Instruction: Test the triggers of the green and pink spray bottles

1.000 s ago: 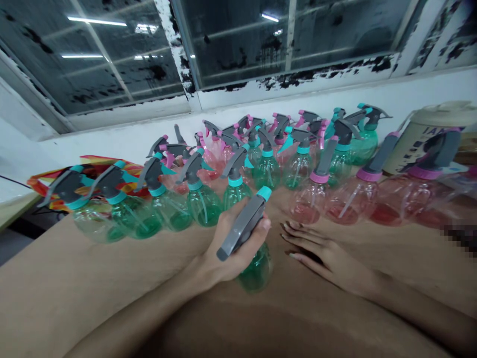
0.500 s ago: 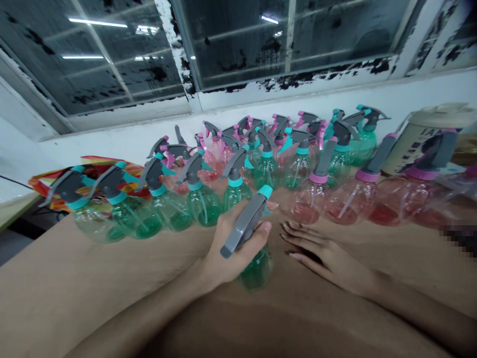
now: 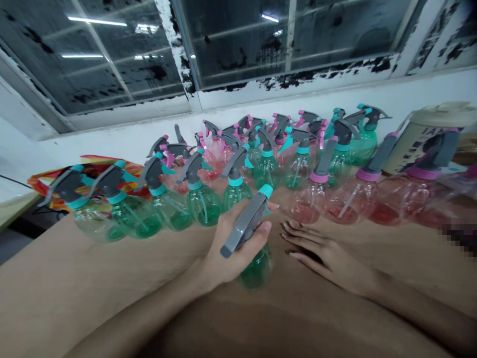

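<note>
My left hand (image 3: 236,243) is wrapped round the neck of a green spray bottle (image 3: 257,271) with a grey head and a turquoise nozzle tip. That nozzle points away from me, and my fingers hide the collar and most of the trigger. To the right, my right hand (image 3: 324,251) lies on the wooden table (image 3: 167,278) with its fingers stretched out, holding nothing. Just beyond the held bottle stands another green spray bottle (image 3: 235,193). Nearest beyond my right hand is a pink spray bottle (image 3: 305,199) with some liquid in it.
Several green spray bottles (image 3: 143,219) line the left, and pink ones (image 3: 346,201) the right, with more behind. A beige jug (image 3: 417,134) stands at the back right. A red and yellow bag (image 3: 100,161) lies at the back left, below the window (image 3: 238,44).
</note>
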A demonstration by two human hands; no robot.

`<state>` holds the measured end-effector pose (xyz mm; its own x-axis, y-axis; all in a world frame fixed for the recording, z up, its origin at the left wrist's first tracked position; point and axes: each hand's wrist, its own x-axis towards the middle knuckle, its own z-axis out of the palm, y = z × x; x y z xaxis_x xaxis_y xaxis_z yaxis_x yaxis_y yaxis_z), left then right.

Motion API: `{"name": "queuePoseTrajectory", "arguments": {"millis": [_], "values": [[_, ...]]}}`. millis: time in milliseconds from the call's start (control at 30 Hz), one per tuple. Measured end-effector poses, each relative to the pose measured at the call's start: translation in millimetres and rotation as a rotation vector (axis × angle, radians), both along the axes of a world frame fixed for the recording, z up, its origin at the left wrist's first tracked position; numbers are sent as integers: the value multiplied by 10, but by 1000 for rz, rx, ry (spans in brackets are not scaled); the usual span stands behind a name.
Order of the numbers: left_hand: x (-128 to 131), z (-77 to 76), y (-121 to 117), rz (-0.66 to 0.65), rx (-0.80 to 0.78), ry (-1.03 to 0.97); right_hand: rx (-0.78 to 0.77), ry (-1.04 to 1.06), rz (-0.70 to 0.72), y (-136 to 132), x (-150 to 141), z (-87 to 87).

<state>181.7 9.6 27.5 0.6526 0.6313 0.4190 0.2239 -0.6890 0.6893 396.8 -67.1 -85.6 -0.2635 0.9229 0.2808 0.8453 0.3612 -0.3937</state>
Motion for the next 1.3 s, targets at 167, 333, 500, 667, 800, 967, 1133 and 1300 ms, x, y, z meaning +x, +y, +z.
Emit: {"name": "queuePoseTrajectory", "arguments": {"millis": [167, 333, 500, 667, 800, 967, 1133, 1300], "values": [[21, 27, -34, 27, -12, -1, 10, 6, -6, -4, -6, 7], [2, 62, -32, 43, 11, 17, 21, 21, 6, -3, -7, 17], [-36, 43, 0, 10, 27, -4, 41, 44, 32, 10, 10, -2], [-43, 52, 0, 13, 64, 8, 18, 31, 14, 3, 2, 12], [-28, 53, -1, 20, -4, -37, 13, 4, 15, -1, -2, 12], [18, 12, -7, 8, -22, 0, 44, 38, 11, 1, 5, -5], [21, 16, -14, 11, 13, -8, 32, 29, 16, 5, 9, -17], [14, 28, -21, 14, -2, 3, 39, 51, 17, 12, 15, -31]]}}
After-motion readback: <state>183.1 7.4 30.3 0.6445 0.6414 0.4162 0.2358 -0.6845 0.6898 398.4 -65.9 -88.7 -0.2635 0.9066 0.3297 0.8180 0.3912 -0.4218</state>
